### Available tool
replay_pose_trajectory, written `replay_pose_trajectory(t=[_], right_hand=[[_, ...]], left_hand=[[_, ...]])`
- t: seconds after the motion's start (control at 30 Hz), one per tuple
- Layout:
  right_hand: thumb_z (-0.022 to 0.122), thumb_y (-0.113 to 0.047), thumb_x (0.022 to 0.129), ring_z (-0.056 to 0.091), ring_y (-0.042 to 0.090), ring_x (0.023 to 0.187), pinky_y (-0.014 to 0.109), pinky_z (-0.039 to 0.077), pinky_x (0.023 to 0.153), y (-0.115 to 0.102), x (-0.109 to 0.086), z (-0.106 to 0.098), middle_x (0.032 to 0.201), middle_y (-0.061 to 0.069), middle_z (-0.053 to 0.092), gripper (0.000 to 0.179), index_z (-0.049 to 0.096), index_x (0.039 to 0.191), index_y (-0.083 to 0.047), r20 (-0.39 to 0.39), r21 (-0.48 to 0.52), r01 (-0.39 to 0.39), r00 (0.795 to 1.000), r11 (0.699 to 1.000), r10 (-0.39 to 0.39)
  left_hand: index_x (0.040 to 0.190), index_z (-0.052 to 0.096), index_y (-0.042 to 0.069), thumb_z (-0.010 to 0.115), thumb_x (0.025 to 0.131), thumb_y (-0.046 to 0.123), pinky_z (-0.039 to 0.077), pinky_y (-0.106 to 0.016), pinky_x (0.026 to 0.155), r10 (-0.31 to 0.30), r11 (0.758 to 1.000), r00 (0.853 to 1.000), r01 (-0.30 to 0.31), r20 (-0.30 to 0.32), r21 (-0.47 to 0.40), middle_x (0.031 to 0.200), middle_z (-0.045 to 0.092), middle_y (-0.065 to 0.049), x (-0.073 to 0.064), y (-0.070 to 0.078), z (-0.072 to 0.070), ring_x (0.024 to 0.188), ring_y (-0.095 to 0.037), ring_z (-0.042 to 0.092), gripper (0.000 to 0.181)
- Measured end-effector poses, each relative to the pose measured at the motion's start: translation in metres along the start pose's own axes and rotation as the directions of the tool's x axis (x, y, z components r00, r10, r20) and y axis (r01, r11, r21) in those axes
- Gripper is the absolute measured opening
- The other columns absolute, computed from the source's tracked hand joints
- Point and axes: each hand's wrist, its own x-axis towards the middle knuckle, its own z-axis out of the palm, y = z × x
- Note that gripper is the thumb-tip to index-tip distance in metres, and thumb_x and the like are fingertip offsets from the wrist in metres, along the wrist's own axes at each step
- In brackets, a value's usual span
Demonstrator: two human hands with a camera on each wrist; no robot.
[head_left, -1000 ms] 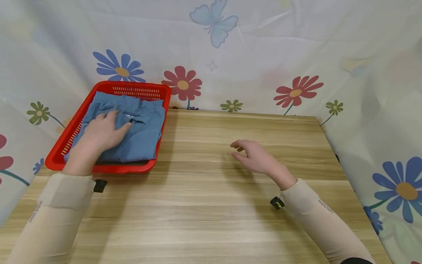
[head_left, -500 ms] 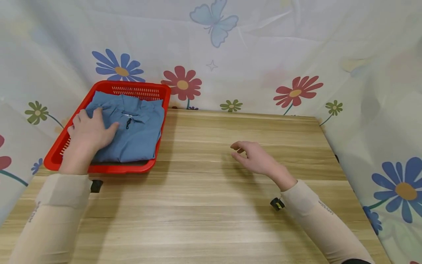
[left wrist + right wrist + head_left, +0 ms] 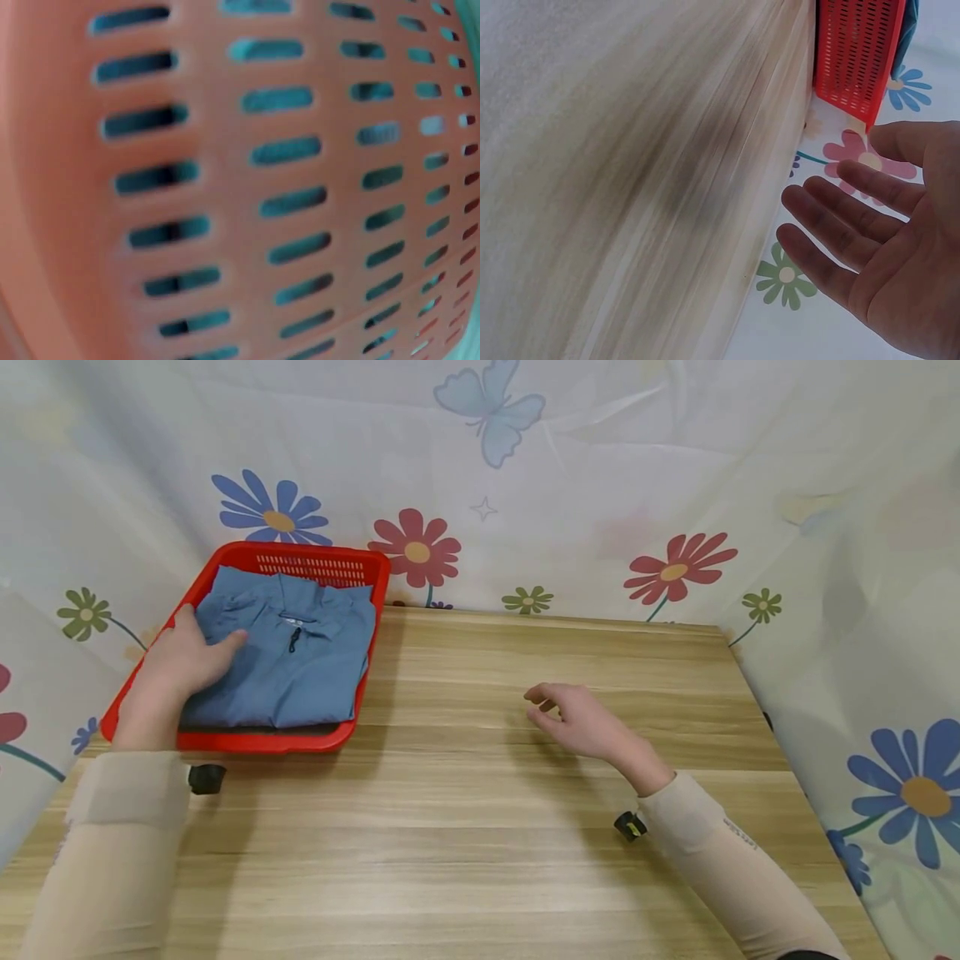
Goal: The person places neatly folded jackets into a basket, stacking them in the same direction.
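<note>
A folded blue zip top (image 3: 315, 681) with a white label and a black zip pull at its neck lies in a red plastic basket (image 3: 300, 743). My left hand (image 3: 176, 660) is at the top's left edge, by the basket's left wall. Its thumb stretches over the cloth, and most of its other fingers are hidden down at that side. The left wrist view is filled by the basket's slotted wall (image 3: 217, 217), with blue cloth behind the slots. My right hand (image 3: 577, 718) hovers over the table, holding nothing, its fingers loosely bent and apart in the right wrist view.
The basket stands at the back left of a wood-grain table (image 3: 450, 827). Behind the table and at both sides hangs a white curtain (image 3: 570, 485) printed with flowers and a butterfly.
My left hand has moved left across the top, from near its neck to its left edge, and its fingers have gone down at the side. The right hand has stayed nearly still.
</note>
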Motion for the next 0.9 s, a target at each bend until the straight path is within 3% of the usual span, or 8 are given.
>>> replay_pose_trajectory(t=[0.13, 0.23, 0.57, 0.8, 0.9], right_hand=[[0.059, -0.022, 0.096, 0.062, 0.020, 0.100, 0.040, 0.051, 0.084, 0.001, 0.000, 0.001, 0.117, 0.011, 0.064, 0.033, 0.062, 0.122, -0.002, 0.001, 0.000, -0.012, 1.000, 1.000, 0.012], [0.058, -0.023, 0.097, 0.061, 0.020, 0.100, 0.040, 0.051, 0.085, 0.001, 0.000, 0.002, 0.117, 0.010, 0.064, 0.033, 0.062, 0.122, -0.002, 0.002, 0.000, -0.015, 1.000, 1.000, 0.015], [0.058, -0.022, 0.097, 0.061, 0.019, 0.100, 0.040, 0.051, 0.085, 0.002, 0.001, 0.004, 0.117, 0.010, 0.064, 0.032, 0.062, 0.122, -0.002, 0.010, 0.009, -0.021, 1.000, 1.000, 0.021], [0.058, -0.021, 0.097, 0.062, 0.019, 0.099, 0.041, 0.051, 0.085, 0.002, 0.002, 0.004, 0.116, 0.011, 0.064, 0.032, 0.062, 0.122, -0.002, 0.016, 0.009, -0.010, 1.000, 1.000, 0.010], [0.058, -0.021, 0.097, 0.062, 0.019, 0.098, 0.040, 0.051, 0.084, 0.002, 0.002, 0.005, 0.115, 0.010, 0.065, 0.032, 0.062, 0.121, -0.002, 0.015, 0.009, -0.010, 1.000, 1.000, 0.010]], left_hand=[[0.145, -0.004, -0.014, 0.040, 0.093, 0.058, 0.031, -0.073, 0.091, -0.044, 0.999, 0.999, 0.045, 0.031, -0.018, 0.141, 0.016, -0.042, 0.003, -0.007, -0.005, 0.119, -0.058, 0.026, 0.099], [0.144, 0.002, -0.016, 0.037, 0.094, 0.059, 0.032, -0.072, 0.091, -0.045, 0.999, 0.998, 0.046, 0.037, -0.006, 0.139, 0.017, -0.043, 0.004, -0.010, -0.006, 0.117, -0.057, 0.025, 0.097], [0.146, 0.011, -0.013, 0.031, 0.093, 0.062, 0.032, -0.069, 0.095, -0.025, 0.998, 0.999, 0.022, -0.044, -0.060, 0.139, 0.026, -0.041, 0.002, -0.009, -0.011, 0.114, -0.055, 0.032, 0.094], [0.150, 0.003, -0.004, 0.038, 0.089, 0.068, 0.033, -0.070, 0.093, -0.082, 0.971, 0.996, 0.085, 0.021, -0.223, 0.146, 0.019, -0.037, 0.000, -0.004, -0.014, 0.120, -0.054, 0.028, 0.101], [0.149, 0.006, -0.007, 0.039, 0.087, 0.070, 0.037, -0.068, 0.092, -0.084, 0.969, 0.995, 0.095, 0.057, -0.229, 0.142, 0.024, -0.037, 0.001, -0.005, -0.014, 0.117, -0.053, 0.032, 0.105]])
